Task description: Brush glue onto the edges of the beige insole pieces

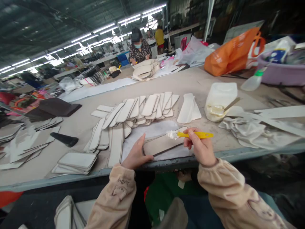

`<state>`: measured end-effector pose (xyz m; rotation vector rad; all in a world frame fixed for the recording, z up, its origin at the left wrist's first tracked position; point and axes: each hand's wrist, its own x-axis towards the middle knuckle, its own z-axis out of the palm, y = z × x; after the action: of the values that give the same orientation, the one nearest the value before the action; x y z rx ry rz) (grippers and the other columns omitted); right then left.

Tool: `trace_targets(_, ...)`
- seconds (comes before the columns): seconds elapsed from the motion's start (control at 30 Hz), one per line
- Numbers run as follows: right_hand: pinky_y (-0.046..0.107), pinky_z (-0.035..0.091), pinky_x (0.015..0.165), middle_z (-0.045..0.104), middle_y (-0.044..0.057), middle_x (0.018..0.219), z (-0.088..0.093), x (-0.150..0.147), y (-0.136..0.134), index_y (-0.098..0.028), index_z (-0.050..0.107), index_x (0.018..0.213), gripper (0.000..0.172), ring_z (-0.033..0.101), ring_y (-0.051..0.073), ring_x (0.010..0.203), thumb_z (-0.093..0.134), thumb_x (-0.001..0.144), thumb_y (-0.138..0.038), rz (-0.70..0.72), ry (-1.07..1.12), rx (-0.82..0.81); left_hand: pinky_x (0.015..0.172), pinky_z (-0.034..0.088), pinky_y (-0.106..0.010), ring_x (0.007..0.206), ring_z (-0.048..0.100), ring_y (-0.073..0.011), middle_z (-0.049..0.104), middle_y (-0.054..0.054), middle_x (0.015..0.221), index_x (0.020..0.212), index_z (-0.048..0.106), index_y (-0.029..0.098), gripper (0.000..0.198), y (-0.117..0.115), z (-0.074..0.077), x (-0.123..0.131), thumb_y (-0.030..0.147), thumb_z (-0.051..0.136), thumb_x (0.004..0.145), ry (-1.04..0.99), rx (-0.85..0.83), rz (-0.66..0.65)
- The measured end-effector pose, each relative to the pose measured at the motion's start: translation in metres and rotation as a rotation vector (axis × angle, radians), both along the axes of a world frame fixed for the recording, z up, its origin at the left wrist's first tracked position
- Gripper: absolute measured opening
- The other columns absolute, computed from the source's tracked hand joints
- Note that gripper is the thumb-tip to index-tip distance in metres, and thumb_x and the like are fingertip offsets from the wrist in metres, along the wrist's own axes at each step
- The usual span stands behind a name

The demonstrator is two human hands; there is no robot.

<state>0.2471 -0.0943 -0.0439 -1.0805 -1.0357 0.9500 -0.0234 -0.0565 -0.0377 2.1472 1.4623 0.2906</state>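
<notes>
My right hand [201, 148] is closed around the yellow handle of a brush [206, 135]. White paste coats the brush's bristle end, which is over the far edge of a long grey-brown panel [164, 144]. That panel lies near the table's front edge. My left hand [137, 154] grips its left end, thumb on the near side and fingers on the far side. A white sheet [157, 128] lies underneath. Beyond it, many pale rounded panels [128, 109] overlap in a fanned row. A cut-open white plastic jug [221, 95] with pale paste and a flat stick stands at the right.
More panels [77, 160] are stacked at the left, near a dark tapered object [64, 139]. Crumpled cloth [247, 130] lies at the right. Behind are an orange bag [232, 52], a purple basin [281, 71] and a squeeze bottle [254, 81]. A co-worker [140, 49] works across the table.
</notes>
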Motion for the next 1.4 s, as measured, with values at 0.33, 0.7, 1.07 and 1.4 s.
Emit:
trace_targets(0.33, 0.022, 0.038, 0.047, 0.054, -0.003, 0.056, -0.009, -0.063, 0.001, -0.018, 0.055, 0.093, 0.033, 0.048, 0.010, 0.050, 0.049, 0.092, -0.050, 0.208, -0.057, -0.081, 0.110, 0.034, -0.046, 0.130, 0.044, -0.0313, 0.046, -0.020, 0.142, 0.147, 0.028, 0.009, 0.091, 0.008, -0.009, -0.005, 0.043, 0.068, 0.072, 0.062, 0.111, -0.091)
trace_targets(0.7, 0.022, 0.041, 0.050, 0.057, -0.004, 0.055, -0.017, -0.095, 0.009, -0.019, 0.055, 0.091, 0.032, 0.050, 0.010, 0.048, 0.045, 0.094, -0.049, 0.200, -0.213, -0.099, 0.106, 0.038, -0.041, 0.124, 0.049, -0.0302, 0.053, -0.020, 0.136, 0.147, 0.030, 0.006, 0.098, 0.013, -0.013, -0.010, 0.047, 0.071, 0.068, 0.060, 0.129, -0.102)
trace_targets(1.07, 0.025, 0.046, 0.059, 0.062, -0.003, 0.055, -0.013, -0.030, 0.012, -0.019, 0.061, 0.090, 0.033, 0.060, 0.014, 0.052, 0.043, 0.094, -0.047, -0.140, -0.643, -0.111, 0.096, 0.043, -0.035, 0.119, 0.056, -0.0289, 0.057, -0.012, 0.136, 0.150, 0.025, 0.017, 0.090, 0.006, 0.001, 0.003, 0.050, 0.062, 0.075, 0.262, 0.096, -0.029)
trace_targets(1.4, 0.027, 0.032, 0.049, 0.064, 0.005, 0.061, -0.016, 0.004, -0.001, -0.017, 0.065, 0.091, 0.024, 0.060, 0.017, 0.052, 0.047, 0.094, -0.032, -0.539, -1.421, 0.118, 0.089, 0.046, -0.036, 0.113, 0.059, -0.0300, 0.058, -0.010, 0.133, 0.150, 0.025, 0.021, 0.088, 0.006, 0.002, 0.005, 0.056, 0.058, 0.076, 0.333, 0.106, -0.010)
